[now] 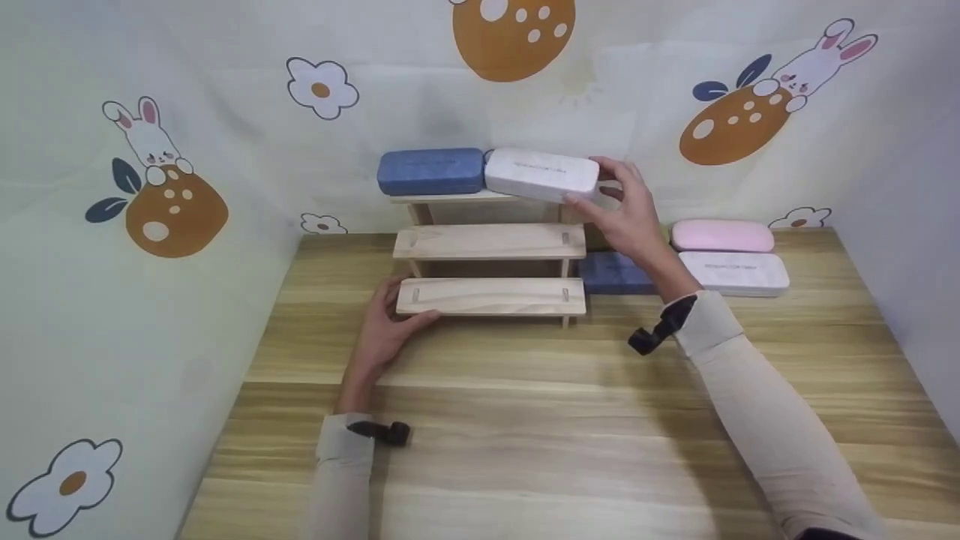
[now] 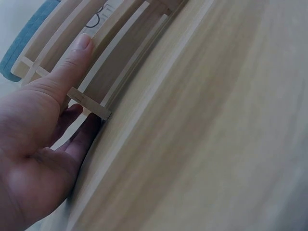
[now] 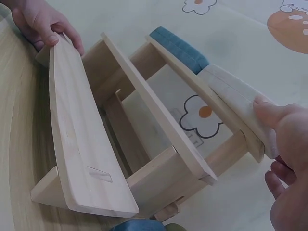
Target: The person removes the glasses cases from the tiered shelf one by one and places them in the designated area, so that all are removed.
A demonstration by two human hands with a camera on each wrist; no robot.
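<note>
A three-step wooden rack (image 1: 491,296) stands against the back wall. On its top step a blue case (image 1: 431,172) sits at the left, with a white case (image 1: 541,174) at its right, slightly slanted. My right hand (image 1: 634,217) grips the white case's right end, thumb in front and fingers behind; the right wrist view shows this white case (image 3: 236,96) on the top board. My left hand (image 1: 384,330) holds the left end of the lowest step, its thumb (image 2: 72,62) along the front edge in the left wrist view. Its other fingers are partly hidden behind the rack.
Right of the rack on the wooden table (image 1: 525,420) lie a pink case (image 1: 722,235), a white case (image 1: 739,273) in front of it and a blue case (image 1: 616,273), partly behind my right arm. Something greenish shows behind that arm. Patterned cloth (image 1: 247,150) covers the walls.
</note>
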